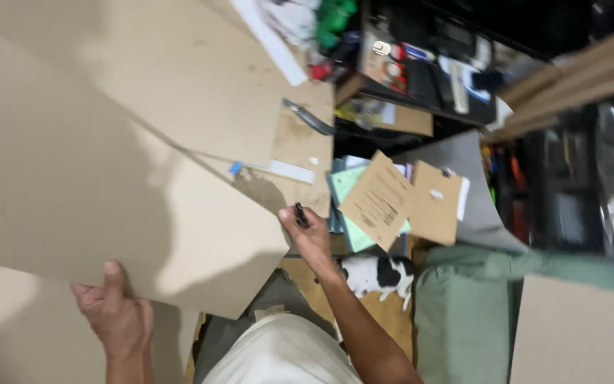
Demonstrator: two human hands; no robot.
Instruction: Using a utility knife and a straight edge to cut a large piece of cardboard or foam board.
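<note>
We see the big board (94, 192) run off the left and top edges, so its full size is hidden. The shelves beyond it are blurred. Our left hand (115, 313) grips the board's near edge, thumb on top, fingers curled beneath. Our right hand (310, 238) touches the board's right corner, fingers closed around a dark pen (300, 214). The board covers most of the counter (307, 142). Right of the board lie brown sheets (381, 199) and a black-and-white animal (378, 274).

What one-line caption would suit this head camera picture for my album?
A person's left hand grips a large tan board by its edge while the right hand holds a dark pen at its corner.
</note>
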